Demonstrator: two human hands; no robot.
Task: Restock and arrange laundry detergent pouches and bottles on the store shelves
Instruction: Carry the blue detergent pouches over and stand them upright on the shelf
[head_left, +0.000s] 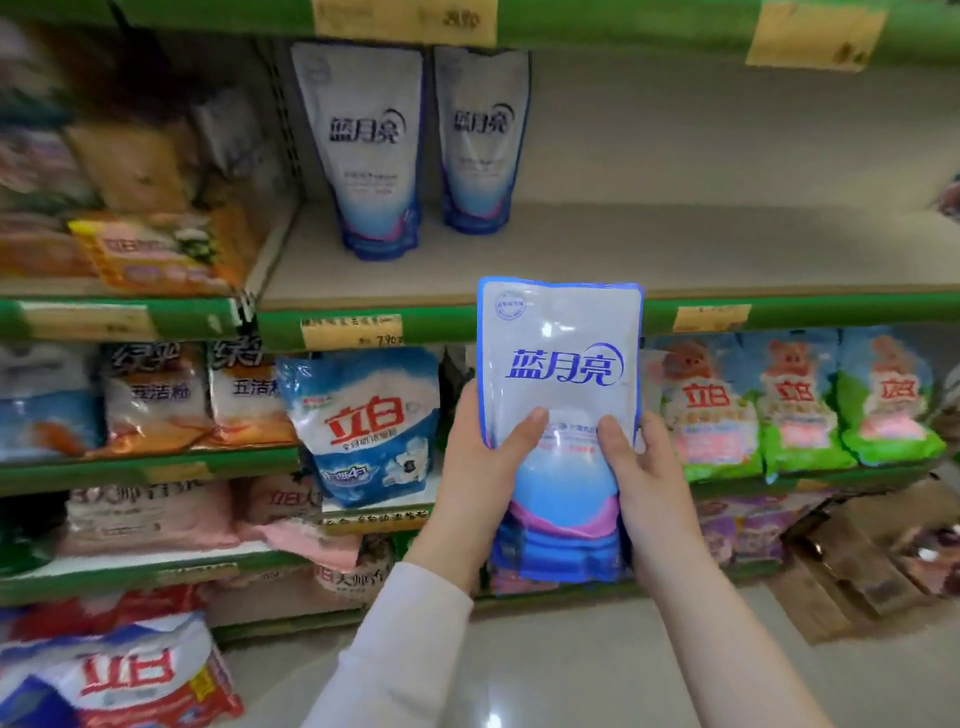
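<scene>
Head view: left hand (475, 467) and right hand (641, 483) grasp an upright white-and-blue plastic detergent pouch (561, 415), best stood label-forward beside two matching pouches (415, 150) on the beige shelf (675, 249).

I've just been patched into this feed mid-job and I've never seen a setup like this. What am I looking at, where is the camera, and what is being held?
There is no machine here. A person is working with bare hands, and the single picture comes from a wide-angle camera worn on their head, looking forward and down. That is why both arms reach in from the bottom.

The left hand and the right hand together grip a white and blue detergent pouch, held upright in front of the shelving.

Behind it is a shelf board with a green front edge. One matching pouch and a second pouch stand on it towards the left.

The shelf below holds other bags, among them a blue and white bag and a row of green bags.
</scene>
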